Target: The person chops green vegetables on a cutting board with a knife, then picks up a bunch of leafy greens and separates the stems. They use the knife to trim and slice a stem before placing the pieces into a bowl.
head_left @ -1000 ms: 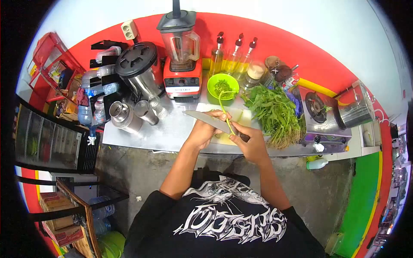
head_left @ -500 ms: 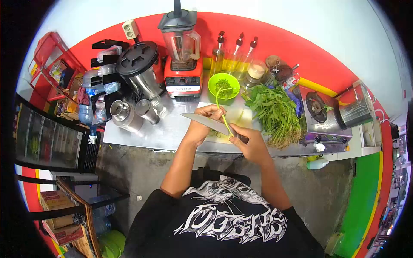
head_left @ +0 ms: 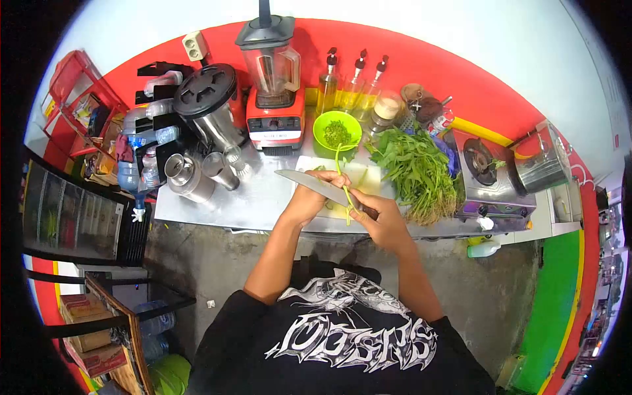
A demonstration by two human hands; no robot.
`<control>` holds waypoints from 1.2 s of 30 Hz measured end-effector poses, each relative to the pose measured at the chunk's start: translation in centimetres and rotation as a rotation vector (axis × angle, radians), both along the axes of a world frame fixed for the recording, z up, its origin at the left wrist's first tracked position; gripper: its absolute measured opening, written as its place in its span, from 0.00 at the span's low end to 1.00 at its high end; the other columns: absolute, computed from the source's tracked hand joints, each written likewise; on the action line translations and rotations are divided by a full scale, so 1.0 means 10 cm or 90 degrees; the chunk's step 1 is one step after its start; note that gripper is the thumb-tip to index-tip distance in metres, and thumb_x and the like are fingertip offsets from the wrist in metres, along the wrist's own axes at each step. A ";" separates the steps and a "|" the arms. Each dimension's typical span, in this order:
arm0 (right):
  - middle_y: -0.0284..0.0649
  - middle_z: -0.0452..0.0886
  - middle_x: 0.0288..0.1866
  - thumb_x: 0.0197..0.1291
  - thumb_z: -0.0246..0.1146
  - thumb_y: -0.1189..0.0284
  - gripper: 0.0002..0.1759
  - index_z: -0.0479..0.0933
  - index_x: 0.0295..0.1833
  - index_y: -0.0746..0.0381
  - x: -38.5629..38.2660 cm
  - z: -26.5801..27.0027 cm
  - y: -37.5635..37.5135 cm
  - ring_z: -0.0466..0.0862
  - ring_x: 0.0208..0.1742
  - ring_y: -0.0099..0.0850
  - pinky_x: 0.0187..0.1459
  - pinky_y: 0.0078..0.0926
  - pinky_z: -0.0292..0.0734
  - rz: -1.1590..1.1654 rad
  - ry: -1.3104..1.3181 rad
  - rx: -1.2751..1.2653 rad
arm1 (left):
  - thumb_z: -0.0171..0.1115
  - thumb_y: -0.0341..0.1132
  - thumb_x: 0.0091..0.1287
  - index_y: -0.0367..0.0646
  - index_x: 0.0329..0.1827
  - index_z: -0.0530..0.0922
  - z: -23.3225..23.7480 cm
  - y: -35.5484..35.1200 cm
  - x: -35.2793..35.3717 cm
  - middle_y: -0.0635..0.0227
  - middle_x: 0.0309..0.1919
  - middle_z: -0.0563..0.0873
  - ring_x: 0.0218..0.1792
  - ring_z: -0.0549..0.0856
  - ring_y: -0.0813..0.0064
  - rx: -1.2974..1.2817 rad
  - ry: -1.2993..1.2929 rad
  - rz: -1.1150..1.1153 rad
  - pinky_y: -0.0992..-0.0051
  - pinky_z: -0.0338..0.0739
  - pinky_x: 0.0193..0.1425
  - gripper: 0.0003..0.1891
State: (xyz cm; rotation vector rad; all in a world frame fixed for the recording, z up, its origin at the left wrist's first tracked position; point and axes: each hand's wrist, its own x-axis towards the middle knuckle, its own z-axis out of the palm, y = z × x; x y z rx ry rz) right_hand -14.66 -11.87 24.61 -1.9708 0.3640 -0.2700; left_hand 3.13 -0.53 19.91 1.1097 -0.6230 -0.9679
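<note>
My right hand (head_left: 385, 220) grips the handle of a long kitchen knife (head_left: 309, 183), whose blade points left across my left hand. My left hand (head_left: 317, 197) pinches a thin green stem (head_left: 341, 178) that runs up toward the green bowl (head_left: 338, 130) of chopped greens. Both hands hover over a white cutting board (head_left: 366, 176) on the steel counter (head_left: 217, 204). A pile of leafy greens with roots (head_left: 418, 172) lies just right of the board.
A red blender (head_left: 274, 85), a steel pot with black lid (head_left: 205, 105) and steel cups (head_left: 187, 176) stand at the left back. Oil bottles (head_left: 352, 82) line the red wall. A gas stove (head_left: 488, 174) and metal pot (head_left: 543, 164) sit at the right.
The stem has slid a little lower between my fingers and my hands have shifted slightly toward me. The knife stays in my right hand, blade pointing left.
</note>
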 end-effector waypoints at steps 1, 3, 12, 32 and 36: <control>0.38 0.75 0.30 0.65 0.69 0.70 0.28 0.76 0.68 0.69 0.00 0.04 0.00 0.71 0.31 0.22 0.35 0.25 0.70 0.006 0.003 -0.016 | 0.66 0.37 0.75 0.36 0.43 0.86 0.01 0.00 0.00 0.70 0.34 0.87 0.35 0.83 0.80 0.031 0.000 -0.006 0.79 0.77 0.41 0.11; 0.38 0.75 0.30 0.65 0.69 0.71 0.28 0.75 0.68 0.69 -0.01 0.04 0.00 0.71 0.30 0.22 0.35 0.24 0.70 0.003 0.002 -0.023 | 0.64 0.38 0.76 0.36 0.46 0.86 0.06 0.02 -0.03 0.69 0.36 0.87 0.36 0.83 0.80 0.053 -0.012 -0.008 0.79 0.78 0.41 0.12; 0.38 0.75 0.31 0.66 0.69 0.70 0.29 0.74 0.69 0.70 -0.07 0.02 0.01 0.69 0.31 0.21 0.35 0.24 0.70 0.010 0.002 0.020 | 0.68 0.36 0.73 0.36 0.47 0.86 0.06 0.00 -0.08 0.69 0.37 0.89 0.37 0.85 0.80 -0.039 -0.014 0.098 0.78 0.79 0.44 0.11; 0.44 0.81 0.34 0.66 0.68 0.70 0.28 0.75 0.68 0.71 0.01 0.01 0.01 0.72 0.32 0.22 0.37 0.26 0.73 0.022 0.016 -0.005 | 0.68 0.35 0.72 0.37 0.49 0.84 0.00 0.04 -0.05 0.67 0.40 0.89 0.40 0.86 0.77 -0.017 -0.009 0.119 0.76 0.81 0.48 0.10; 0.46 0.81 0.34 0.66 0.68 0.70 0.28 0.75 0.69 0.69 0.05 0.02 0.02 0.73 0.31 0.25 0.37 0.26 0.73 0.015 -0.019 -0.039 | 0.69 0.34 0.72 0.38 0.44 0.85 -0.04 0.02 -0.02 0.67 0.38 0.89 0.39 0.86 0.79 -0.010 -0.017 0.106 0.77 0.80 0.47 0.08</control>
